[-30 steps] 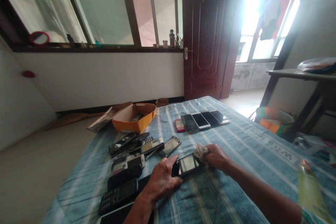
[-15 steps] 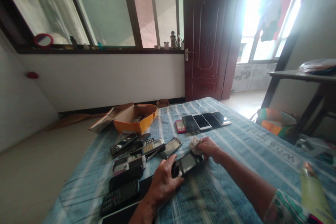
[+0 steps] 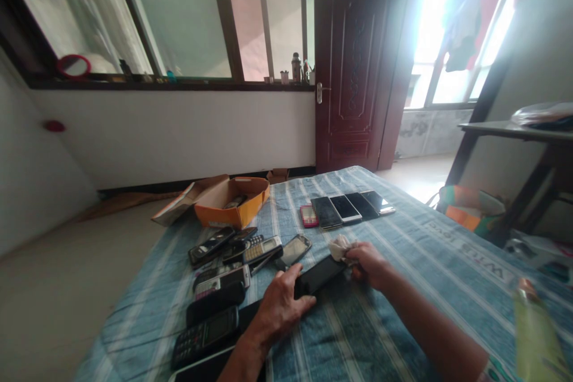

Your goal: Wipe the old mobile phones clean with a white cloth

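A dark smartphone (image 3: 321, 276) lies on the blue striped bed cover (image 3: 353, 334). My left hand (image 3: 284, 304) grips its left end between thumb and fingers. At the phone's far right corner my right hand (image 3: 367, 264) pinches a crumpled whitish cloth (image 3: 340, 247), which touches the phone there. Just beyond lies a silver-framed phone (image 3: 295, 249). Left of my hands is a loose pile of old phones, among them a keypad phone (image 3: 206, 334), a black case-like piece (image 3: 215, 304) and a candybar phone with light keys (image 3: 263, 249).
Several phones, including a white-framed one (image 3: 345, 208), lie in a row farther back beside a small pink gadget (image 3: 308, 216). An open orange box (image 3: 237, 215) stands at the bed's back left. A bottle of yellowish liquid (image 3: 537, 334) is at the right, near my forearm.
My right hand and the cloth have shifted slightly right along the phone's end. The phone's screen now looks darker, with less reflection. My left hand keeps its hold.
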